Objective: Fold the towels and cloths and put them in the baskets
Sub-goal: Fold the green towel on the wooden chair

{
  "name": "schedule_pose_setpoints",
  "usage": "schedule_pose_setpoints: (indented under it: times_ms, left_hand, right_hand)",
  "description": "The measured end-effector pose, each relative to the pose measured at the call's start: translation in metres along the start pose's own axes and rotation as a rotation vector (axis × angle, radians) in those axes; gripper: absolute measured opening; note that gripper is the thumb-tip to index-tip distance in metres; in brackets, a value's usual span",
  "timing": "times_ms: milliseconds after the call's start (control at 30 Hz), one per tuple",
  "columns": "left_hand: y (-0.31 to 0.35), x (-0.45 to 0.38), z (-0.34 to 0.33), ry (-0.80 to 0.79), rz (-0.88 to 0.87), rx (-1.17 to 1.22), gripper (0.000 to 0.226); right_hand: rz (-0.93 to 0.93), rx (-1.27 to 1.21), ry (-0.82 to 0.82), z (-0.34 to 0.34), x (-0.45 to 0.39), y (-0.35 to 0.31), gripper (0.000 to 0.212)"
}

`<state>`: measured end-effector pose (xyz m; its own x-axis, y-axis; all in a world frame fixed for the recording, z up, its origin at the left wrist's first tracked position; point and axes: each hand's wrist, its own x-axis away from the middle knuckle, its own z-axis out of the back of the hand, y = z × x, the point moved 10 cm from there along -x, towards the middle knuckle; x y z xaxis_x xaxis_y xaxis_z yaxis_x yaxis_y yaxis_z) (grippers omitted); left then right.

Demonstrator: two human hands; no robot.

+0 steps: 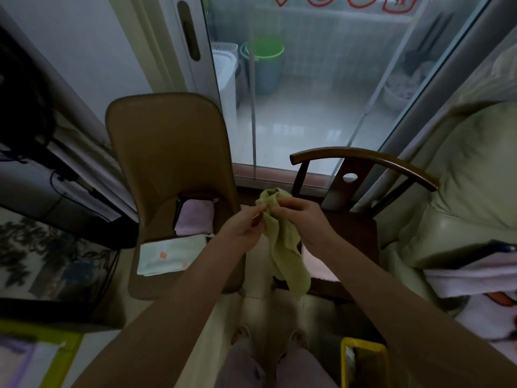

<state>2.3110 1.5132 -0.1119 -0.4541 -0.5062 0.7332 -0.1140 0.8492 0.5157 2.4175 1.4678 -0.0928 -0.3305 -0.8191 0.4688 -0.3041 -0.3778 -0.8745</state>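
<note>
A crumpled green cloth (282, 242) hangs in the air between two chairs. My left hand (246, 225) pinches its upper edge from the left. My right hand (302, 219) grips the bunched top from the right. The cloth's lower end dangles down toward my legs. On the tan chair (167, 152) to the left, a folded pink towel (194, 217) lies in a small dark basket (179, 204), and a white cloth (170, 254) with orange spots lies flat on the seat in front of it. A pink cloth (316, 264) lies on the dark wooden chair (361, 169), partly hidden by my right arm.
A yellow basket (363, 362) stands on the floor at the lower right, a lime-green one (56, 357) at the lower left. A pale green sofa (470, 191) with a white towel (475, 278) fills the right side. A glass door (307, 93) is straight ahead.
</note>
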Motion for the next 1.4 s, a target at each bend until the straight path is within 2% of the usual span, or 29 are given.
schedule_pose_setpoints:
  times_ms: [167, 267, 467, 567, 700, 833, 933, 1000, 1067, 1167, 1300, 1400]
  left_hand:
    - [-0.009, 0.005, 0.001, -0.041, 0.073, -0.060, 0.019]
    - [-0.010, 0.004, -0.002, -0.052, 0.052, -0.094, 0.021]
    - [-0.008, 0.013, 0.013, 0.018, 0.017, -0.077, 0.019]
    - [-0.017, 0.012, 0.028, 0.079, 0.080, -0.091, 0.008]
    - [-0.018, 0.009, 0.024, 0.055, 0.044, -0.163, 0.013]
    - [-0.017, -0.002, 0.035, 0.060, 0.025, -0.175, 0.013]
    - [-0.014, -0.001, 0.035, -0.075, 0.026, -0.208, 0.011]
    - [-0.009, 0.003, 0.033, -0.160, 0.006, -0.295, 0.025]
    - [-0.001, 0.006, 0.034, -0.191, -0.045, -0.386, 0.038]
    - [0.022, 0.007, 0.033, -0.198, -0.175, -0.579, 0.034]
    - [0.070, 0.018, 0.000, -0.192, -0.646, -1.216, 0.022]
    - [0.091, 0.029, -0.022, -0.115, -0.877, -1.320, 0.024]
  right_hand:
    - [0.061, 0.086, -0.079, -0.012, 0.009, 0.002, 0.034]
    - [0.071, 0.011, -0.032, -0.011, 0.009, 0.004, 0.038]
    - [-0.120, -0.048, 0.143, 0.001, 0.003, 0.023, 0.009]
    - [-0.191, -0.033, 0.141, 0.000, 0.004, 0.032, 0.010]
    - [-0.225, 0.022, 0.151, -0.004, 0.005, 0.040, 0.014]
    - [-0.258, -0.072, 0.103, -0.010, 0.006, 0.043, 0.019]
    - [-0.294, -0.174, 0.027, -0.014, 0.012, 0.045, 0.013]
    - [-0.310, -0.249, -0.011, -0.016, 0.015, 0.046, 0.017]
    - [-0.323, -0.348, -0.054, -0.022, 0.015, 0.046, 0.023]
    - [-0.241, -0.330, -0.062, -0.022, 0.011, 0.039, 0.027]
    - [0.186, 0.286, 0.207, 0.013, 0.001, 0.009, 0.017]
    - [0.401, 0.558, 0.162, 0.000, -0.009, -0.008, 0.024]
